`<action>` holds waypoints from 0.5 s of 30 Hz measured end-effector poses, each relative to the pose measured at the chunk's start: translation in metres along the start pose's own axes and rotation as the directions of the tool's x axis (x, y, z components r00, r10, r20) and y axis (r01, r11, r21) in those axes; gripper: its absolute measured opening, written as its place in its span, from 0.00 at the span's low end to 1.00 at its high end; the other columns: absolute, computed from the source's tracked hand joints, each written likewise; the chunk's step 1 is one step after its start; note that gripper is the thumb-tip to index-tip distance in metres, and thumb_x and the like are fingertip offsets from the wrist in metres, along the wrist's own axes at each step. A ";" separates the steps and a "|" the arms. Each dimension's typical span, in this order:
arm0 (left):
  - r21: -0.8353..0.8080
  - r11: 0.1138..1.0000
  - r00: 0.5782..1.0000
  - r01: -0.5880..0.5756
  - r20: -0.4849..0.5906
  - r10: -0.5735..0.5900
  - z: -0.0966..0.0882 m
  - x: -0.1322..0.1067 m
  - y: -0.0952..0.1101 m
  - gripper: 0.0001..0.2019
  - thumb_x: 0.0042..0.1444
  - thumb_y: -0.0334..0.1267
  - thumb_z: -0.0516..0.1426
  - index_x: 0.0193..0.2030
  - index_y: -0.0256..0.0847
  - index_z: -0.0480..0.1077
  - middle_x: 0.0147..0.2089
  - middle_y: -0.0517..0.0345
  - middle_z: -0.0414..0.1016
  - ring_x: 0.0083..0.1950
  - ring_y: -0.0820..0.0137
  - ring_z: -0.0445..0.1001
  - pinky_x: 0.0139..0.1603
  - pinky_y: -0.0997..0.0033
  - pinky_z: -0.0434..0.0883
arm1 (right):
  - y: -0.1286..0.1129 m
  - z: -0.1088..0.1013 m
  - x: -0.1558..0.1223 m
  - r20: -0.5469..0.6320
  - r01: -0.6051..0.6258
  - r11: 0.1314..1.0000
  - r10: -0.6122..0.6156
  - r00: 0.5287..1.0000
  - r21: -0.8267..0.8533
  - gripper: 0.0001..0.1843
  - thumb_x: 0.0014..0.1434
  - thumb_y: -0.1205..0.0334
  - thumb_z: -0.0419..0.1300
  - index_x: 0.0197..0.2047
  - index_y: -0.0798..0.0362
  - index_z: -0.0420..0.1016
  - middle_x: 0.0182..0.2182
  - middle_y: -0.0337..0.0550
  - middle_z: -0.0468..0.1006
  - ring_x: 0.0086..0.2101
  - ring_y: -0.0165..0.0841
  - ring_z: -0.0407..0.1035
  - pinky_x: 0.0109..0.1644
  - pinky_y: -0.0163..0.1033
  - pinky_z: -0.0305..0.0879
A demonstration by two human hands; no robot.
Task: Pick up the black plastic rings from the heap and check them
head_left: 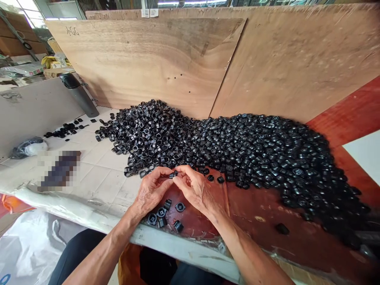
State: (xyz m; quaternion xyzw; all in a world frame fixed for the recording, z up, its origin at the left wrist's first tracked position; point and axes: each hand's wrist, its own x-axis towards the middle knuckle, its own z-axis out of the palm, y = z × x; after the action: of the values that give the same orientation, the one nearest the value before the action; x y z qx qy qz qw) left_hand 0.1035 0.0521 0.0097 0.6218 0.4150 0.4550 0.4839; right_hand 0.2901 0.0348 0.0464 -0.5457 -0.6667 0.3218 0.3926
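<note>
My left hand (154, 187) and my right hand (192, 185) meet over the near edge of the heaps, fingertips pinched on a small black plastic part (173, 174). The fingers cover most of it. Behind my left hand rises a heap of black ring-shaped pieces (148, 130). A heap of black round caps (252, 146) spreads away to the right. Between my forearms lie several black parts (162, 212), some with their round faces up and some on their sides. A few loose caps (210, 178) sit just right of my right hand.
Plywood boards (154, 59) wall off the back. A dark cylinder (79, 95) leans at the left, near small scattered black bits (63, 130) and a plastic bag (29, 147). A pixelated dark item (61, 170) lies nearer. The table's pale front edge (190, 247) runs before my lap.
</note>
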 end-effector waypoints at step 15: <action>0.361 0.867 0.939 -0.344 0.161 0.305 -0.008 -0.001 -0.003 0.09 0.67 0.32 0.58 0.52 0.44 0.76 0.52 0.52 0.83 0.56 0.63 0.82 0.59 0.61 0.78 | 0.019 0.027 0.003 0.226 -0.427 0.723 0.364 0.904 0.543 0.13 0.56 0.51 0.62 0.28 0.51 0.70 0.19 0.37 0.73 0.19 0.28 0.66 0.25 0.34 0.63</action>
State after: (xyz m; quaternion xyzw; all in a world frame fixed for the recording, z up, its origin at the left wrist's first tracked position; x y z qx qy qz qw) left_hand 0.0952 0.0534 0.0073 0.7871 0.3610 0.4083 0.2890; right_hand 0.2749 0.0414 0.0174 -0.5115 -0.4236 0.6135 0.4273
